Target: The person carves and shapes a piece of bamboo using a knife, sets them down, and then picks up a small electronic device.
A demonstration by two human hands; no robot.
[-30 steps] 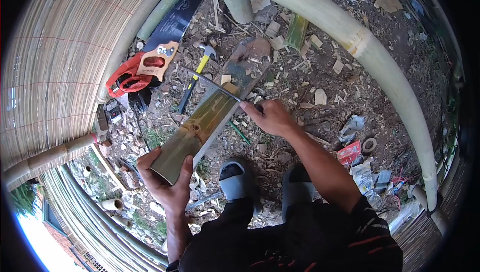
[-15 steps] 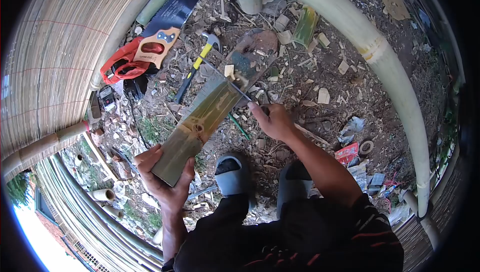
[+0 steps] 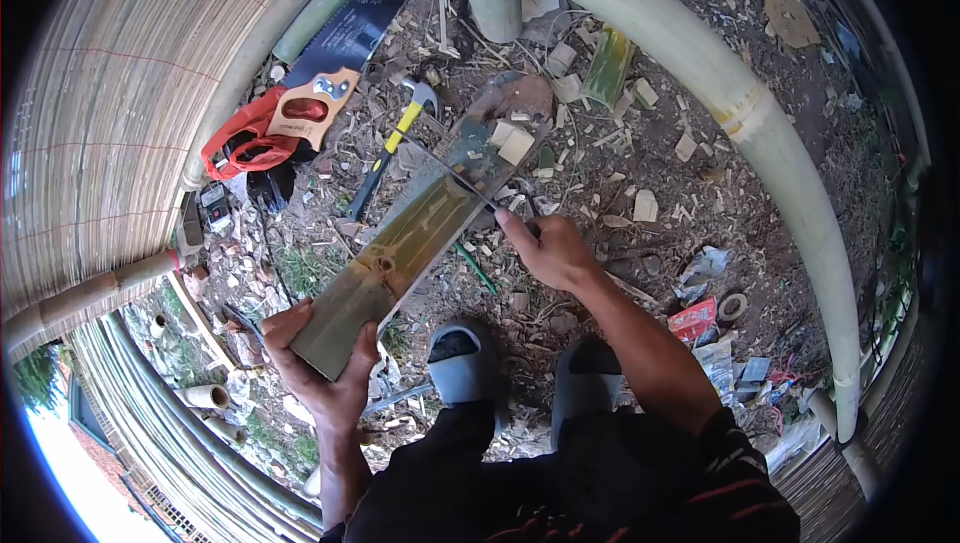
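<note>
My left hand (image 3: 325, 368) is closed around the near end of a split bamboo piece (image 3: 350, 313), with the thumb on one edge and the fingers on the other. The piece slants up and away, and a brown node with a knot shows at its middle. In my right hand (image 3: 548, 248) is a knife, its handle mostly hidden by the fingers. The thin knife blade (image 3: 447, 165) lies across the far end of the bamboo. Beyond it, pale cut chips (image 3: 514, 143) lie on a stained wooden block (image 3: 528, 96).
A claw hammer (image 3: 392, 143) with a yellow and black handle lies left of the block. Farther left are a handsaw (image 3: 312, 108) and a red bag (image 3: 240, 138). A thick bamboo pole (image 3: 740, 108) arches along the right. Chips litter the soil around my sandals (image 3: 465, 363).
The bamboo piece and my left hand have shifted slightly toward me and left. The blade sits a little lower, and pale chips now lie farther right on the block.
</note>
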